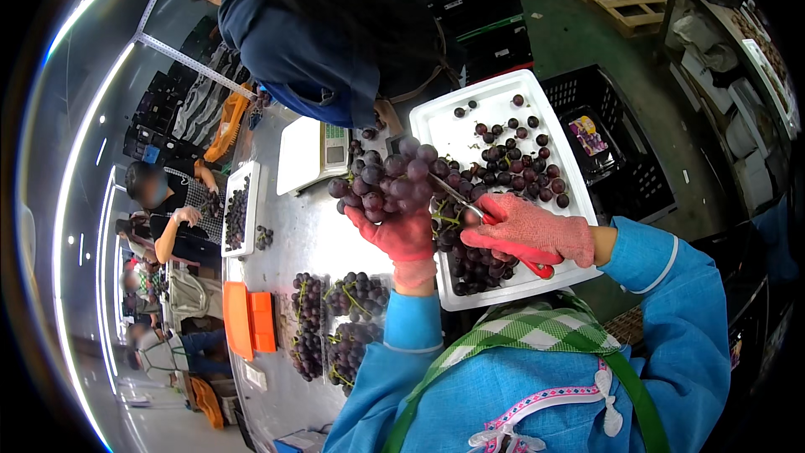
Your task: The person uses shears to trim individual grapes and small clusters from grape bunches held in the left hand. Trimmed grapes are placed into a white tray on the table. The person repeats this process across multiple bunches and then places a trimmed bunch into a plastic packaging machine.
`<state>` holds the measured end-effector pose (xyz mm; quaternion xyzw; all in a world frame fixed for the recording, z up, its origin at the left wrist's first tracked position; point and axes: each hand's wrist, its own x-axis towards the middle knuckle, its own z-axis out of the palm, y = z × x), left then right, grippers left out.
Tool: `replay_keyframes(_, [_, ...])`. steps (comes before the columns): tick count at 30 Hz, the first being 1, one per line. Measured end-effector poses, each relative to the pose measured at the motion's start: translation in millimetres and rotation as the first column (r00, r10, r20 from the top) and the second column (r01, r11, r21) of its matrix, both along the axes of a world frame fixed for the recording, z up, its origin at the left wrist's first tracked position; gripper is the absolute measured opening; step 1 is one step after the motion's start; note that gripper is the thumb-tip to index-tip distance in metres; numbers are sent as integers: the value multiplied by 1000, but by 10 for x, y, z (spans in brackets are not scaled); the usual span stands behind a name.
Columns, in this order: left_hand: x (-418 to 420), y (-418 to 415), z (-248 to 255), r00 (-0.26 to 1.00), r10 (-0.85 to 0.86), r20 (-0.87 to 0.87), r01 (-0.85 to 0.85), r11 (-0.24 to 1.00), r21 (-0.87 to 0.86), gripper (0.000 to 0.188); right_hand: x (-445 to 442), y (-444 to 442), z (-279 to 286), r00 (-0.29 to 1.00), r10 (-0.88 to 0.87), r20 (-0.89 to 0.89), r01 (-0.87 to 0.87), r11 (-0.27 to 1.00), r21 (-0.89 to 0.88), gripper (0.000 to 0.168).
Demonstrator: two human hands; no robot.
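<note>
My left hand (399,242), in a red-palmed work glove, supports a large bunch of dark purple grapes (390,179) from below. In my right hand (528,229), gloved the same way, is a pair of red-handled scissors (487,217). Their narrow metal blades point into the right side of the bunch; whether the tips are parted is hidden among the berries. Under both hands lies a white foam tray (569,138) with loose grapes (519,167) at its far side and more bunches (478,267) near me. Green stems show between the hands.
A white digital scale (308,154) stands beyond my left hand. Bunches of grapes (308,327) lie on the metal table (277,258), near an orange plastic holder (248,321). A co-worker in dark blue (302,38) stands close ahead. A black crate (641,170) holding a clear package is right of the tray.
</note>
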<state>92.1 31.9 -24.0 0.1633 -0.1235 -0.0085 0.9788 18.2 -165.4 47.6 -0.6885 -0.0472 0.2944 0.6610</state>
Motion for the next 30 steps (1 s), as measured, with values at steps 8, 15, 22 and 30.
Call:
replay_keyframes(8, [-46, -39, 53, 999, -20, 31, 20, 1000, -7, 63, 4, 13, -53, 1000, 7, 4, -7, 1000, -29, 26])
replay_keyframes(15, [-62, -84, 92, 996, 88, 15, -89, 992, 92, 65, -11, -2, -44, 998, 26, 55, -16, 985, -170, 36])
replay_keyframes(22, [-164, -192, 270, 994, 86, 65, -100, 966, 238, 65, -12, -14, -72, 977, 20, 211, 50, 945, -324, 46])
replay_keyframes(30, [-66, -54, 97, 1000, -8, 26, 5, 993, 115, 49, -19, -55, 12, 973, 58, 221, 30, 927, -375, 51])
